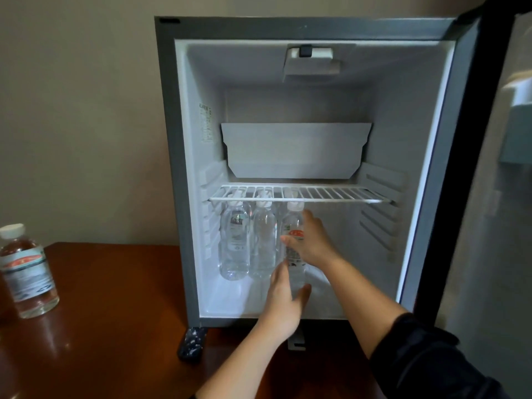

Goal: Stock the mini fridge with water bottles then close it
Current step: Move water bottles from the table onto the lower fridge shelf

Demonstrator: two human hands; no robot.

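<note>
The fridge point(178, 139) stands open on the bench point(115, 298), its door point(495, 197) swung wide to the right. A wire shelf point(331, 194) crosses the cavity about halfway up. Below that shelf, a left bottle point(234, 243) and a middle bottle point(263, 243) stand upright on the fridge floor, close side by side, with their caps just under the wires. A third bottle point(294, 223) stands just to their right, and both hands grip it. The right hand point(313, 243) wraps its upper body with the thumb across the label, and the left hand point(283, 300) curls round its lower part near the base. A spare bottle point(27, 272) waits on the bench, well to the left of the fridge. These look like full, thin-walled plastic bottles: fairly heavy for their size, smooth, likely to dent under a hard squeeze, and tall enough to tip. The best hold is probably round the middle of the body, where the label gives some friction, keeping the cap clear of the wires overhead. Stocking seems mostly done, with the spare bottle not yet in and the door not yet closed.
</note>
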